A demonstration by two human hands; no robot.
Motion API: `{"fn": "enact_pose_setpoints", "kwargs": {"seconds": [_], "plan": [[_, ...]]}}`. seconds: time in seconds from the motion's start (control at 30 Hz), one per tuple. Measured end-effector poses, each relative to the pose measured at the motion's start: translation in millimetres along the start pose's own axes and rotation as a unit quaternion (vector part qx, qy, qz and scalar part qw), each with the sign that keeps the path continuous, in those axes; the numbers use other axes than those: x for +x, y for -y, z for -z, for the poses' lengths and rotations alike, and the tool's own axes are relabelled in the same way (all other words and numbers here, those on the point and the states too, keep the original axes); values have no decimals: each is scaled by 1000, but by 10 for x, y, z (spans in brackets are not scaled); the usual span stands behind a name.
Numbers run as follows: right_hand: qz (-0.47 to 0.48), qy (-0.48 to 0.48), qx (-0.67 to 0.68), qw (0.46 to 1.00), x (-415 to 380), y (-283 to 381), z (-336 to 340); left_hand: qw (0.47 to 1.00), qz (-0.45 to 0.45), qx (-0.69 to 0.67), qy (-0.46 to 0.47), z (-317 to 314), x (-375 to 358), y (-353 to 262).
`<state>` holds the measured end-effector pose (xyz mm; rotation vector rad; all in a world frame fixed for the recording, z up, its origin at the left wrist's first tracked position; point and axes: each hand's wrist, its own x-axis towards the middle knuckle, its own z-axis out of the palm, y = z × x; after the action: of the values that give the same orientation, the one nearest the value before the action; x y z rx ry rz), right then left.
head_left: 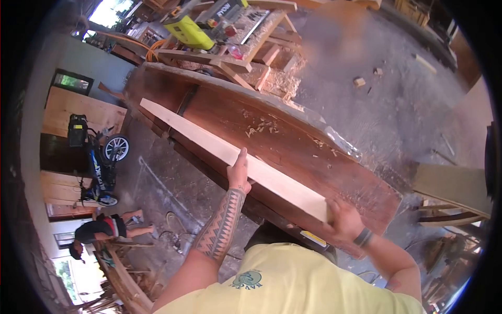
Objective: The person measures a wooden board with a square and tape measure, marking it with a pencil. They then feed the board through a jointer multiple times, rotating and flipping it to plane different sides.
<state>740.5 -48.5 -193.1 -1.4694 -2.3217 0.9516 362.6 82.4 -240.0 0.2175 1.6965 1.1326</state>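
A long pale wooden board (pixel 282 180) lies lengthwise along the near edge of a large reddish-brown wooden surface (pixel 293 149). My left hand (pixel 239 171) holds the board around its middle, with the fingers over its near edge. At the board's near right end, my right hand (pixel 345 220) is wrapped round the end, its fingers partly hidden. Wood shavings (pixel 263 125) are scattered on the brown surface beyond the board.
A green power tool (pixel 189 32) stands on a wooden bench at the top. A motorbike (pixel 99 167) is at the left. Another person (pixel 107 228) bends over timber at the lower left. Wooden trestles (pixel 449 212) stand at the right.
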Motion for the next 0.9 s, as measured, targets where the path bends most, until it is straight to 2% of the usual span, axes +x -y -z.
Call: {"fn": "enact_pose_setpoints", "kwargs": {"seconds": [0.03,0.17,0.3,0.4,0.53,0.63,0.73,0.77,0.9], "plan": [[1,15,11,1000,3,66,54,998,-43,-48,-23,-47,-7,114],[28,47,19,998,16,55,77,996,-9,-90,-22,-179,-314,123],[55,53,8,997,65,52,111,996,21,-91,-12,-399,-796,614],[70,74,-21,995,98,86,140,994,45,-90,-31,-501,-1034,699],[63,126,-30,990,161,144,200,994,60,-89,20,-415,-1059,953],[65,110,-8,992,153,100,97,985,94,-125,79,-395,-1184,1106],[61,128,-7,990,171,125,91,988,79,-103,88,-353,-1111,1133],[89,95,-7,992,163,53,-16,986,74,-107,107,-335,-1100,1108],[71,122,-11,990,243,106,-59,987,37,-96,127,-286,-1010,1063]]}}
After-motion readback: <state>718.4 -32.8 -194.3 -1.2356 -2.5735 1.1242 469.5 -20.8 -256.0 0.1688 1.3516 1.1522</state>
